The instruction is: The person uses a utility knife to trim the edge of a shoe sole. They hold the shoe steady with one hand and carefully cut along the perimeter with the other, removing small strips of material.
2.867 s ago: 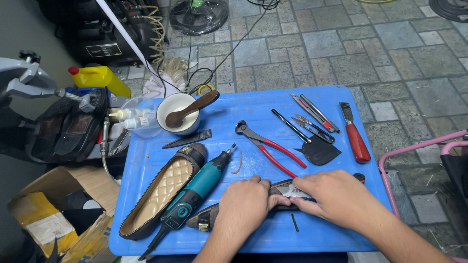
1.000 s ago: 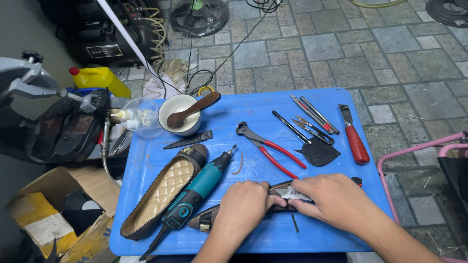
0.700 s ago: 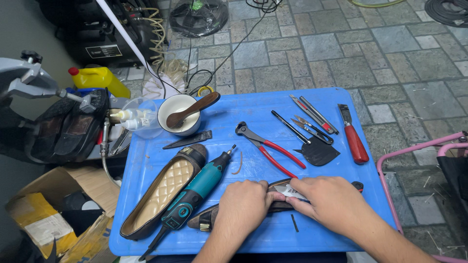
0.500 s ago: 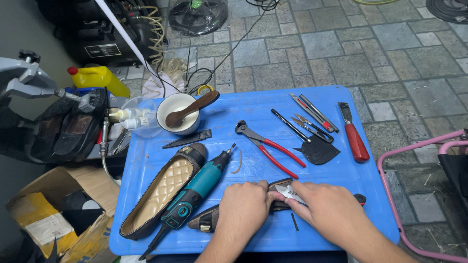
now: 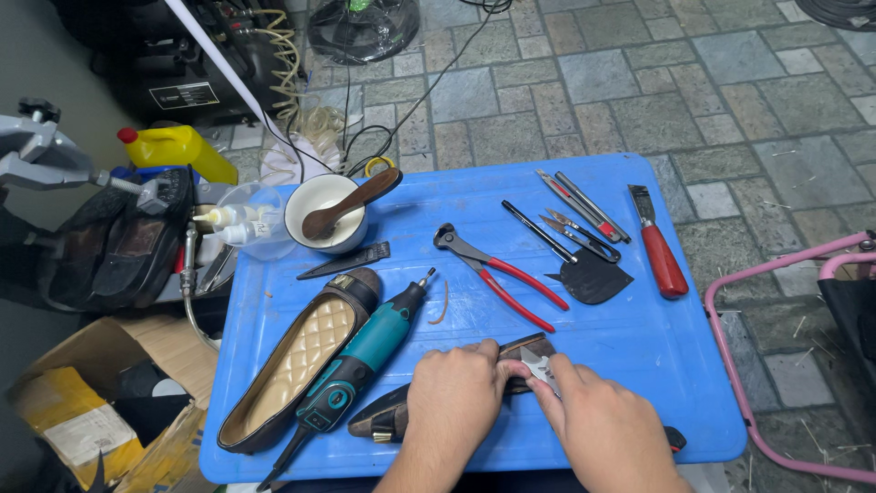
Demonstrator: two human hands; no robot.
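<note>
A dark flat shoe (image 5: 394, 416) lies on its side near the front edge of the blue table (image 5: 657, 347). My left hand (image 5: 452, 402) grips it from above, with the thumb at the heel end (image 5: 529, 348). Just to the right, my right hand (image 5: 602, 429) pinches a small metal blade (image 5: 540, 369), and its tip rests against the shoe's heel end. A second shoe with a quilted tan insole (image 5: 297, 370) lies to the left. A teal rotary tool (image 5: 360, 365) sits between the two shoes.
Red-handled pincers (image 5: 502, 278), a black scraper (image 5: 589, 274), several thin tools (image 5: 579, 212) and a red-handled knife (image 5: 659, 251) lie at the back right. A white bowl with a wooden spoon (image 5: 328, 215) stands back left. A cardboard box (image 5: 82, 411) sits left, a pink frame (image 5: 776, 365) right.
My right hand has drawn back toward me and slightly left along the shoe, keeping the blade. My left hand has stayed on the shoe. The tools have not moved.
</note>
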